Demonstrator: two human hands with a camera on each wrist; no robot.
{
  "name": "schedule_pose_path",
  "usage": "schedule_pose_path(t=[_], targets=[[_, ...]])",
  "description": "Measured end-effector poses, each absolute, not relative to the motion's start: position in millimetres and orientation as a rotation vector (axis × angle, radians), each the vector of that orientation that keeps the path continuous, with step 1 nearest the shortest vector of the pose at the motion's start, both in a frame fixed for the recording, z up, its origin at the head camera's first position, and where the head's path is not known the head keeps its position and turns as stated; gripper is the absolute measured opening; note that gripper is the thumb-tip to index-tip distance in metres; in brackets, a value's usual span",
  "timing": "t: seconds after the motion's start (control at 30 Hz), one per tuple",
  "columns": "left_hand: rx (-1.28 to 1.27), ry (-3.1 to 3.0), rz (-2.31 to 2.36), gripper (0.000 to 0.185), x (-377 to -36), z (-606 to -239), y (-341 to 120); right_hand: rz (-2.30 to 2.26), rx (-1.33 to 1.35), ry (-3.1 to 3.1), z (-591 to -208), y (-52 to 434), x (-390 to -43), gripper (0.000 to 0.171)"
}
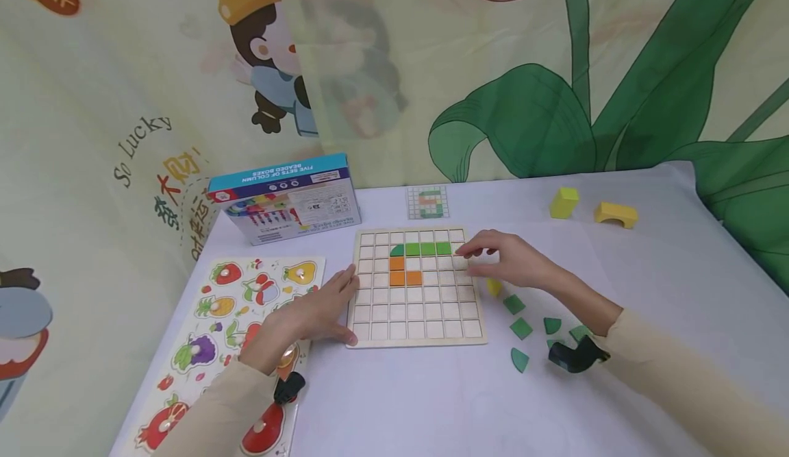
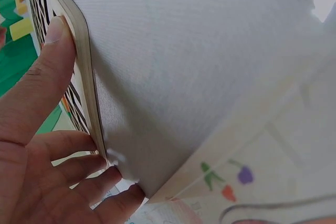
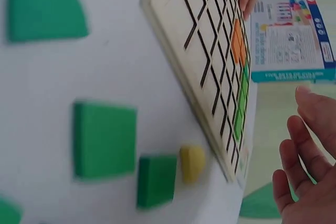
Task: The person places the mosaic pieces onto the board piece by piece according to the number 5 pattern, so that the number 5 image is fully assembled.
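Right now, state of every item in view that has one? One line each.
grid board: flat on the table, partly filled, most cells bare
green tiles: seated in one row of the board
orange tiles: seated below the green row
left hand: open, fingers resting on the board's left edge
right hand: open, over the board's right edge
loose green pieces: lying on the table, unplaced
blue box: closed

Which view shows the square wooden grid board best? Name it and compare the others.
Head view: the whole square wooden grid board shows, with its green and orange tiles. The left wrist view shows only its edge; the right wrist view shows it slanted and cropped.
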State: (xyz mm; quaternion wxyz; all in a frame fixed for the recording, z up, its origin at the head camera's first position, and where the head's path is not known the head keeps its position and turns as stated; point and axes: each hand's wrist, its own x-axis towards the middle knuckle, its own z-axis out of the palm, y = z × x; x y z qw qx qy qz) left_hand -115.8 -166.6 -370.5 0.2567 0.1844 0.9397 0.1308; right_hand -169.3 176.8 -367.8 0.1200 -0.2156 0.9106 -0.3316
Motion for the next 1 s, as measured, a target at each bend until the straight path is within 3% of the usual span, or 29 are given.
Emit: schedule_pose_path(t=[0.5, 1.0], targets=[[0.506, 2.542, 0.352, 0.101, -115.4, -370.0, -166.5, -0.773, -0.399, 2.737, -380.6, 302.9, -137.6, 0.039], [0.502, 2.542, 0.35, 0.101, -115.5, -369.3, -167.6, -0.7, -0.491, 2.74, -400.5, 328.5, -132.7, 0.036]])
